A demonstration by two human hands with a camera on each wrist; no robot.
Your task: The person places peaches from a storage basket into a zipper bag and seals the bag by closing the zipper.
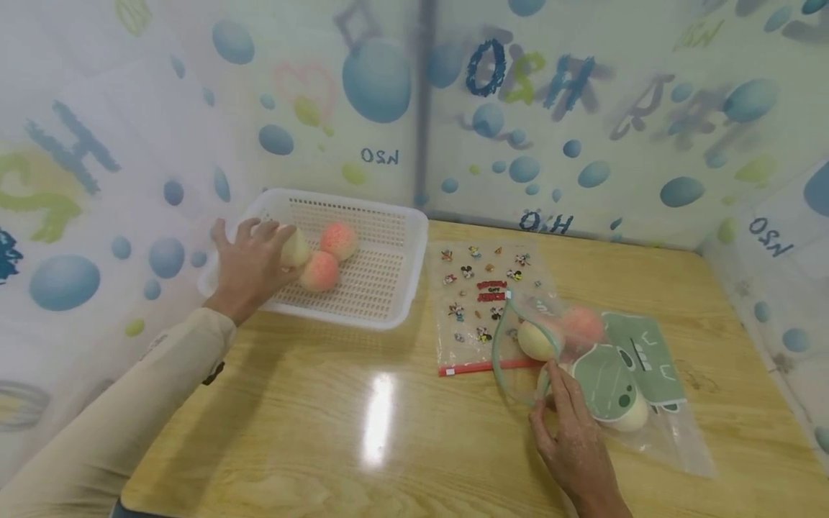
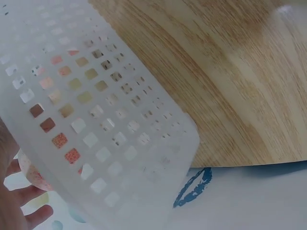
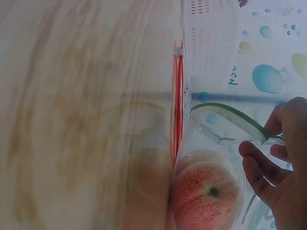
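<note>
Over the left part of a white plastic basket (image 1: 414,270), my left hand (image 1: 249,270) grips a pale yellow peach (image 1: 296,250) between thumb and fingers. Two pink peaches (image 1: 339,241) lie beside it in the basket. At the right, my right hand (image 1: 575,450) pinches the green-edged mouth of a clear zip bag (image 1: 648,367) with a green cartoon print. The bag's mouth gapes. Inside it are a pale peach (image 1: 537,340), a pink peach (image 1: 583,326) and another, partly covered by the print. The right wrist view shows a red-speckled peach (image 3: 206,199) below the fingers.
A flat clear bag (image 1: 466,338) with small cartoon figures and a red slider lies between basket and green bag, partly overlapped by the latter. The wooden table (image 1: 311,403) meets bubble-patterned walls (image 1: 376,79) at the back and sides.
</note>
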